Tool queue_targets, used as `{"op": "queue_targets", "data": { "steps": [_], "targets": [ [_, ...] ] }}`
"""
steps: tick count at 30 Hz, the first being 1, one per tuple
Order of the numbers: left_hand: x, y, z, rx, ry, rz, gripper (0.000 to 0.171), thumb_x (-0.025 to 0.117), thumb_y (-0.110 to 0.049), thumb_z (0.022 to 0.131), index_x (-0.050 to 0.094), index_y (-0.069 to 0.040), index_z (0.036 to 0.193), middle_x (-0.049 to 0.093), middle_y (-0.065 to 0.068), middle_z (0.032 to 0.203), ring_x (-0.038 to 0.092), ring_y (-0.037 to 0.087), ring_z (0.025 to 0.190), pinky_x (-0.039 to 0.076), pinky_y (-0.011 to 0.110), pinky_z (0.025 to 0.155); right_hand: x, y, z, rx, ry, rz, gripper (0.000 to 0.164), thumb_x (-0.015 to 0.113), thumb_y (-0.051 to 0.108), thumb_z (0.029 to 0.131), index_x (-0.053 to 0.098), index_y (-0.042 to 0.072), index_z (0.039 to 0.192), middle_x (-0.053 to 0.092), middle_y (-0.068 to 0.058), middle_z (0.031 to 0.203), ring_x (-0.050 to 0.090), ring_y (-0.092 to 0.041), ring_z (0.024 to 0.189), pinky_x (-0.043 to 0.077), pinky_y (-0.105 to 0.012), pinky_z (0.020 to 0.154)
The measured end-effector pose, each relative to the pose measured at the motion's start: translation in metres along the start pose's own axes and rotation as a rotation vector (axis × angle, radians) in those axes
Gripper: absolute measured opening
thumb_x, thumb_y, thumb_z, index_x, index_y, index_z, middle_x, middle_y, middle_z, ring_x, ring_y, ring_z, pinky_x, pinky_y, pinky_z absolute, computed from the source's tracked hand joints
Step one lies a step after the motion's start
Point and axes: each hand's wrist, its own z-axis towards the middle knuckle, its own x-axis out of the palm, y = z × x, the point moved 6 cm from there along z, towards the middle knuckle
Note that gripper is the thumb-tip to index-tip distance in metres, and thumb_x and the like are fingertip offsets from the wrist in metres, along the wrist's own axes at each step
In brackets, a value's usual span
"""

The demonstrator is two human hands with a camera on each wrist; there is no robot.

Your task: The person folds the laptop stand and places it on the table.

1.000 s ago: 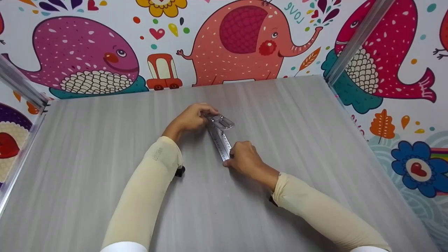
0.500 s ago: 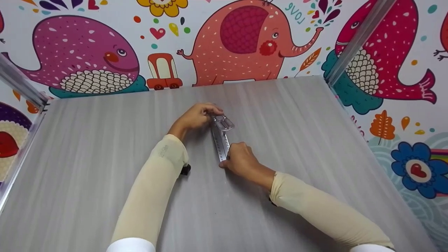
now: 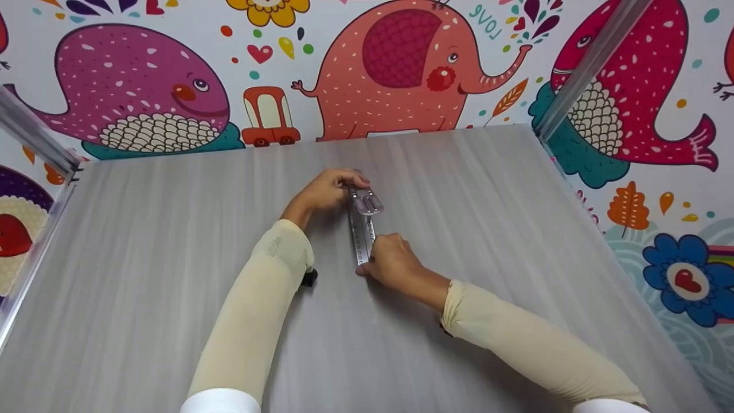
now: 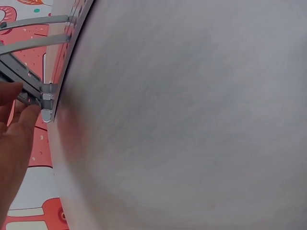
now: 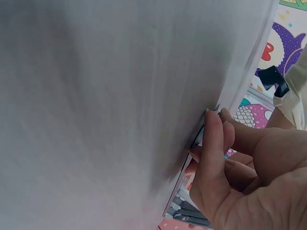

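A silver metal folding bracket [image 3: 359,238] lies on the grey table, its long flat base strip pointing toward me. In the left wrist view, thin arms [image 4: 33,44] and a slotted plate rise from the base strip [image 4: 69,55] on hinges. My left hand [image 3: 325,190] pinches the raised slotted plate [image 3: 367,202] at the far end. My right hand [image 3: 395,261] grips the near end of the strip between thumb and fingers. In the right wrist view, that hand [image 5: 225,177] hides much of the bracket [image 5: 187,208].
The grey wood-grain table [image 3: 143,258] surrounds both hands. A printed cartoon wall [image 3: 390,69] stands behind it, and another side wall [image 3: 659,201] on the right. Clear corner strips [image 3: 593,69] run up where the walls meet.
My left hand has shifted slightly right with the far end of the bracket. The near end, in my right hand, has moved a little left, so the strip lies straighter.
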Motion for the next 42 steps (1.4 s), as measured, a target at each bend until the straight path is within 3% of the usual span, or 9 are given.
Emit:
{"op": "queue_targets", "data": {
  "steps": [4,8,12,16,19,23,27,32,42],
  "targets": [
    [0.000,0.000,-0.002,-0.029,-0.069,-0.007,0.050,0.044,0.015,0.086,0.079,-0.009,0.114,0.069,0.007,0.128,0.057,0.022,0.128,0.040,0.041,0.118,-0.004,-0.003,0.006,-0.001,0.082,0.031,0.029,0.090,0.031,0.077,0.075,0.009,0.065,0.064,0.003,0.052,0.053,-0.008,0.047,0.040,-0.023,0.045],
    [0.005,-0.002,-0.010,-0.131,-0.189,0.011,0.053,0.044,0.014,0.086,0.078,-0.012,0.117,0.069,0.007,0.132,0.055,0.024,0.134,0.037,0.043,0.120,-0.013,-0.011,0.015,-0.013,0.210,0.081,0.027,0.085,0.031,0.083,0.080,0.009,0.068,0.068,-0.004,0.052,0.056,-0.005,0.041,0.044,-0.021,0.043],
    [0.006,-0.009,-0.023,-0.233,-0.295,0.053,0.055,0.046,0.011,0.089,0.072,-0.015,0.129,0.063,0.007,0.142,0.053,0.026,0.139,0.038,0.045,0.120,-0.023,-0.026,0.026,0.009,0.280,0.168,0.025,0.074,0.027,0.092,0.083,0.007,0.080,0.073,-0.008,0.063,0.063,-0.009,0.048,0.052,-0.023,0.049],
    [0.002,-0.016,-0.041,-0.298,-0.395,0.031,0.051,0.047,0.005,0.092,0.064,-0.009,0.137,0.063,0.013,0.140,0.056,0.030,0.134,0.044,0.042,0.113,-0.031,-0.042,0.036,0.100,0.267,0.377,0.026,0.063,0.021,0.099,0.079,0.000,0.097,0.072,-0.006,0.070,0.066,-0.012,0.057,0.058,-0.027,0.057],
    [0.003,-0.016,-0.055,-0.374,-0.432,-0.093,0.043,0.046,-0.001,0.098,0.060,-0.004,0.138,0.064,0.018,0.134,0.063,0.032,0.120,0.052,0.043,0.101,-0.031,-0.052,0.043,0.214,0.263,0.700,0.030,0.056,0.019,0.104,0.068,-0.005,0.119,0.071,-0.010,0.082,0.066,-0.015,0.064,0.060,-0.029,0.063],
    [0.013,-0.013,-0.072,-0.490,-0.397,-0.322,0.039,0.041,-0.012,0.107,0.053,-0.001,0.142,0.061,0.022,0.126,0.071,0.029,0.095,0.060,0.043,0.088,-0.026,-0.061,0.050,0.351,0.258,1.064,0.038,0.046,0.024,0.109,0.055,0.001,0.137,0.074,-0.015,0.100,0.069,-0.018,0.074,0.061,-0.031,0.070],
    [0.028,-0.011,-0.080,-0.567,-0.301,-0.538,0.041,0.035,-0.020,0.110,0.045,0.000,0.145,0.063,0.027,0.126,0.074,0.030,0.095,0.060,0.045,0.091,-0.019,-0.065,0.055,0.409,0.252,1.210,0.041,0.039,0.030,0.111,0.053,0.005,0.140,0.074,-0.015,0.110,0.071,-0.020,0.084,0.061,-0.031,0.077],
    [0.039,-0.005,-0.082,-0.624,-0.253,-0.691,0.040,0.037,-0.021,0.108,0.050,0.000,0.140,0.066,0.026,0.128,0.072,0.036,0.110,0.059,0.044,0.094,-0.011,-0.062,0.059,0.452,0.241,1.288,0.035,0.040,0.033,0.111,0.054,0.008,0.130,0.072,-0.012,0.108,0.071,-0.021,0.085,0.061,-0.033,0.079],
    [0.045,0.002,-0.078,-0.586,-0.288,-0.780,0.027,0.043,-0.012,0.105,0.063,0.003,0.115,0.074,0.012,0.098,0.074,0.019,0.088,0.058,0.041,0.096,-0.006,-0.054,0.064,0.455,0.203,1.328,0.029,0.041,0.029,0.110,0.056,0.005,0.120,0.071,-0.007,0.095,0.068,-0.018,0.079,0.059,-0.028,0.073]
  ]
}}
